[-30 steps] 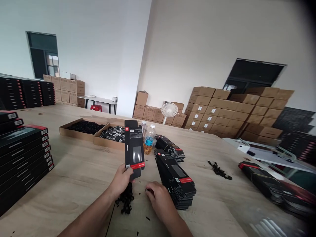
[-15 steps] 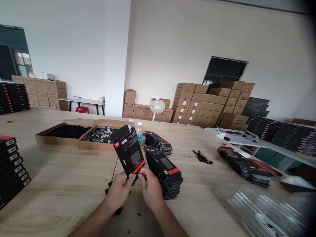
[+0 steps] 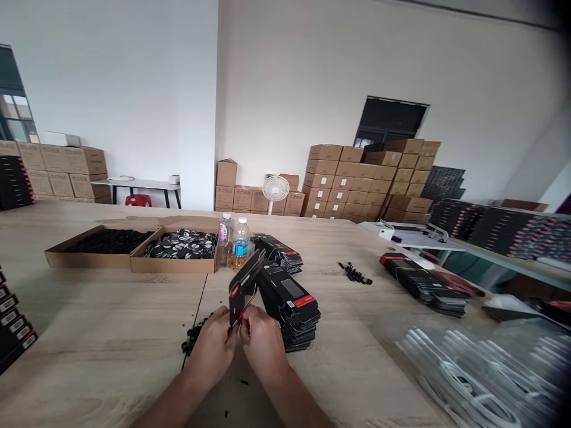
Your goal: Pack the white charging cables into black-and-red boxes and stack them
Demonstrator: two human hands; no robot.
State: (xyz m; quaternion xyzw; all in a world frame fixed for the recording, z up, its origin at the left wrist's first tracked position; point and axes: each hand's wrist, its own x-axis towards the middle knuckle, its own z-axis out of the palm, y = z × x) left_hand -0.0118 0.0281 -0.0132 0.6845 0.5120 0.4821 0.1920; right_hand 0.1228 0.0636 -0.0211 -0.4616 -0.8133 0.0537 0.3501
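Note:
Both hands grip the near end of a black retail box with a red strip (image 3: 243,285), tilted away over the wooden table (image 3: 111,333). My left hand (image 3: 213,346) pinches its left side and my right hand (image 3: 261,340) pinches its right side, fingers closed. A stack of flat black box sleeves (image 3: 292,309) lies just right of my hands. A pile of small black parts (image 3: 193,336) sits on the table left of my left hand.
Two shallow cardboard trays (image 3: 56,257) of black items and two bottles (image 3: 234,242) stand beyond. More black sleeves (image 3: 423,285), loose black bits (image 3: 354,273) and white cables (image 3: 468,380) lie to the right. Black boxes (image 3: 13,327) are stacked at left. Cartons line the wall.
My right hand came up off the table and joined the left on the box's lower end. The box tipped from upright to leaning away. The view shifted right.

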